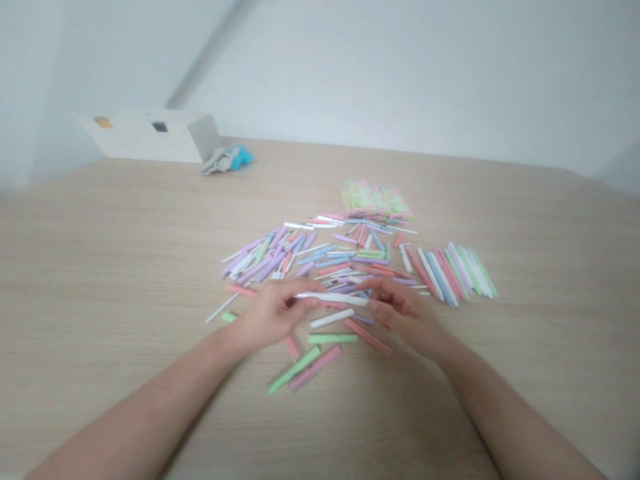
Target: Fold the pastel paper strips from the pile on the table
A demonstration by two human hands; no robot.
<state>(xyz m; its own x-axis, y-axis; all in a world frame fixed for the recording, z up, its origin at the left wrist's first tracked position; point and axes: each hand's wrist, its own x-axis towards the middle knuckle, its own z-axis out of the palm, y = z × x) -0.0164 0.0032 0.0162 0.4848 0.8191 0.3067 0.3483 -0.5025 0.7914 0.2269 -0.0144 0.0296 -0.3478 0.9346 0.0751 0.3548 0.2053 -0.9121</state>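
Note:
A slim white pen (340, 298) is held level above the table, slightly blurred. My left hand (275, 310) pinches its left end between thumb and fingers. At its right end, my right hand (400, 305) grips it the same way. Below and beyond the hands lies a loose heap of pastel pen parts (270, 257), both thick tubes and thin sticks. Closer to me are a green tube (295, 369), a pink tube (315, 367) and a red tube (369, 335). A row of pens (450, 272) lies side by side to the right of my right hand.
Stacked flat packets with a yellow-green and pink print (375, 200) sit behind the heap. A white box (145, 140) stands at the back left, with a crumpled grey and blue item (229, 159) beside it. The wooden table (550, 233) meets a white wall.

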